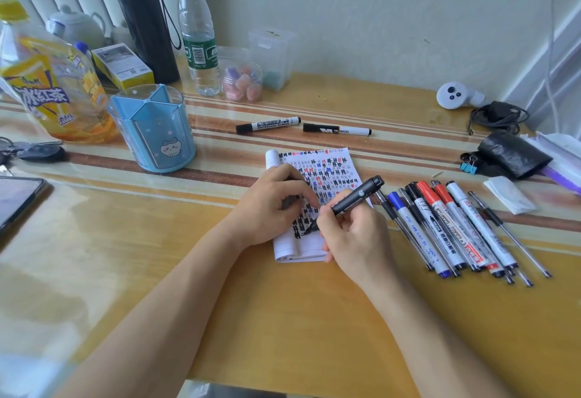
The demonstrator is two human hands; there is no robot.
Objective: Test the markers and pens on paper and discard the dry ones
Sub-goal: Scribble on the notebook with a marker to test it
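Observation:
My right hand (pixel 349 234) grips a black permanent marker (pixel 356 198) with its tip down on a small white notepad (pixel 333 161). The pad is covered with black, red and blue test marks. My left hand (pixel 273 205) rests on the pad's left side with its fingers curled round a small dark thing that looks like the marker's cap. To the right of the pad lie several markers and pens (pixel 456 227) side by side, with black, blue and red caps. Beyond the pad lie two black whiteboard markers (pixel 268 125) (pixel 336 129).
A blue pen holder (pixel 154 133) stands at the left, with bottles (pixel 198 29), a flask (pixel 144 17) and a jar of erasers (pixel 242 83) behind it. A phone (pixel 15 199) and keys (pixel 34 152) lie far left. A black pouch (pixel 512 154), a tissue (pixel 509 194), a cable (pixel 496 116) and a white controller (pixel 452 95) sit at right.

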